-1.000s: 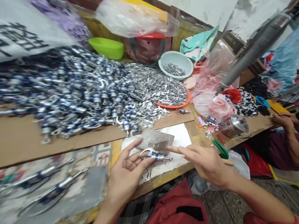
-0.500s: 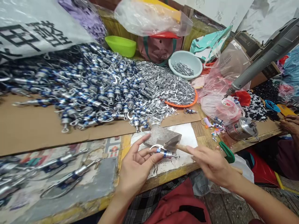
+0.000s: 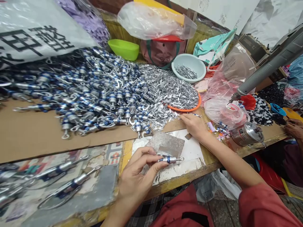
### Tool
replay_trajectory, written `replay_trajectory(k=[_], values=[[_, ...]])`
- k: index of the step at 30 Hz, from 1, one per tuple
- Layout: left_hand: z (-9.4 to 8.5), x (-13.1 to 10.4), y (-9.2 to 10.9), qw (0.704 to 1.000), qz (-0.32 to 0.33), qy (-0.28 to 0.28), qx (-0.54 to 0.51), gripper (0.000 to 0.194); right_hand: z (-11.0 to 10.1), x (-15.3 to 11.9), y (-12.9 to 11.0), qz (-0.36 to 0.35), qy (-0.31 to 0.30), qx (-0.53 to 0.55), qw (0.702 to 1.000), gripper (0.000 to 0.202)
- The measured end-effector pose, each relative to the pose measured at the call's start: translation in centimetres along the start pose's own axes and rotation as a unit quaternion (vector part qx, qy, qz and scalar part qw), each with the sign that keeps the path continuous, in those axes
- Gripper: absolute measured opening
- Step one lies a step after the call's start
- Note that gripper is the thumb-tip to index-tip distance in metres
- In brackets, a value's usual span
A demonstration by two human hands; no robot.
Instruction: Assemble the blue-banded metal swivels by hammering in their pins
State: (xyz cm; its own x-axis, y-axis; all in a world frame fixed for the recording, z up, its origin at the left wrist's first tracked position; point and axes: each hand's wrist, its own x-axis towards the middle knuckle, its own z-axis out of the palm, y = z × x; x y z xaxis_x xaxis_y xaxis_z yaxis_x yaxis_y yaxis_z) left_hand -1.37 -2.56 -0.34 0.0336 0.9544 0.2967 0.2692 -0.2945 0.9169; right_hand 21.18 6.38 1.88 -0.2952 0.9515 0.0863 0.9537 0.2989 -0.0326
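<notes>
My left hand (image 3: 142, 171) pinches a silver-and-blue metal fitting (image 3: 171, 159) with a small ring at its end, just in front of a grey stone block (image 3: 167, 144). The block rests on a white sheet (image 3: 191, 157). My right hand (image 3: 195, 126) reaches past the block to the near edge of a pile of small flat metal links (image 3: 175, 94), its fingers bent down together; what they hold, if anything, is hidden. A small dark block (image 3: 188, 136), which looks like a hammer's head, lies beneath this hand.
A large heap of similar fittings (image 3: 94, 88) covers the cardboard (image 3: 28, 132) at left. Behind the links stands a pale blue bowl (image 3: 188, 67) of metal pins. A grey power screwdriver (image 3: 258, 72) hangs at right, above a steel mug (image 3: 247, 134). Another person's hand (image 3: 293, 127) is at far right.
My right hand has let go of the wooden handle and moved up to the links. My left hand still holds the fitting, now turned so its hook is mostly hidden.
</notes>
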Motion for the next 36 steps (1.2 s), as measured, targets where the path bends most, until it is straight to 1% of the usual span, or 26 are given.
replay_trajectory(k=[2,4,7,9,10,11,12,14,15,16,17,20,23,24,26,28,30,31,33,35,36], values=[[0.0,0.1,0.2,1.0,-0.001,-0.012,-0.007,0.003,0.5,2.2,-0.6,-0.006,-0.013,0.007,1.0,0.035],[0.0,0.1,0.3,1.0,0.0,-0.019,-0.014,0.005,0.7,3.0,-0.7,-0.011,-0.014,0.016,1.0,0.034],[0.0,-0.1,0.4,0.999,-0.01,-0.008,-0.029,0.007,0.1,2.0,-0.9,-0.021,0.002,0.046,0.999,0.029],[0.1,-0.4,0.2,0.998,-0.033,0.015,-0.043,0.014,-0.8,0.4,-1.7,-0.024,0.018,0.073,0.997,0.024],[0.2,-0.5,0.2,0.997,-0.045,0.024,-0.051,0.02,-1.3,-0.6,-2.3,-0.029,0.036,0.109,0.993,0.021],[0.3,-0.6,0.1,0.996,-0.055,0.027,-0.06,0.026,-1.8,-1.6,-3.1,-0.042,0.059,0.164,0.984,0.018],[0.4,-0.7,0.1,0.995,-0.062,0.025,-0.067,0.03,-2.2,-2.6,-4.0,-0.066,0.084,0.235,0.966,0.017],[0.6,-0.7,0.1,0.995,-0.059,0.018,-0.077,0.037,-2.8,-4.3,-5.7,-0.131,0.118,0.368,0.913,0.017],[0.6,-0.7,0.2,0.996,-0.054,0.015,-0.075,0.039,-3.0,-5.0,-6.4,-0.159,0.121,0.411,0.89,0.017],[0.6,-0.6,0.3,0.996,-0.048,0.013,-0.068,0.04,-3.1,-5.4,-7.0,-0.178,0.113,0.43,0.878,0.018],[0.6,-0.5,0.4,0.997,-0.045,0.011,-0.057,0.04,-3.1,-5.7,-7.3,-0.186,0.101,0.438,0.874,0.019],[0.4,-0.1,1.1,0.999,-0.03,0.001,-0.036,0.033,-3.2,-5.9,-7.3,-0.185,0.067,0.453,0.87,0.023],[0.0,0.2,1.8,0.997,0.007,-0.013,-0.069,0.023,-3.2,-5.9,-6.9,-0.209,0.062,0.465,0.858,0.024],[-0.1,0.3,2.0,0.996,0.01,-0.014,-0.088,0.022,-3.1,-6.1,-6.8,-0.222,0.07,0.468,0.853,0.023],[-0.3,0.3,2.3,0.992,-0.017,-0.01,-0.127,0.021,-2.8,-6.6,-6.7,-0.243,0.105,0.454,0.851,0.018],[-0.5,0.2,2.3,0.986,-0.067,-0.01,-0.154,0.017,-2.4,-7.2,-6.6,-0.26,0.158,0.399,0.865,0.02],[-0.7,0.2,2.3,0.985,-0.094,-0.011,-0.148,0.012,-2.2,-7.8,-6.3,-0.295,0.204,0.319,0.877,0.022],[-0.8,0.3,2.3,0.987,-0.092,-0.016,-0.133,0.01,-2.2,-7.9,-6.1,-0.317,0.213,0.282,0.88,0.021],[-0.9,0.5,2.4,0.993,-0.065,-0.027,-0.1,0.009,-2.4,-8.1,-5.8,-0.353,0.203,0.237,0.882,0.022],[-1.1,0.8,2.7,0.996,-0.025,-0.035,-0.076,0.009,-2.7,-8.0,-5.5,-0.356,0.187,0.219,0.889,0.021],[-1.1,0.9,2.9,0.997,-0.003,-0.035,-0.068,0.009,-2.7,-7.9,-5.4,-0.351,0.188,0.221,0.89,0.021]])
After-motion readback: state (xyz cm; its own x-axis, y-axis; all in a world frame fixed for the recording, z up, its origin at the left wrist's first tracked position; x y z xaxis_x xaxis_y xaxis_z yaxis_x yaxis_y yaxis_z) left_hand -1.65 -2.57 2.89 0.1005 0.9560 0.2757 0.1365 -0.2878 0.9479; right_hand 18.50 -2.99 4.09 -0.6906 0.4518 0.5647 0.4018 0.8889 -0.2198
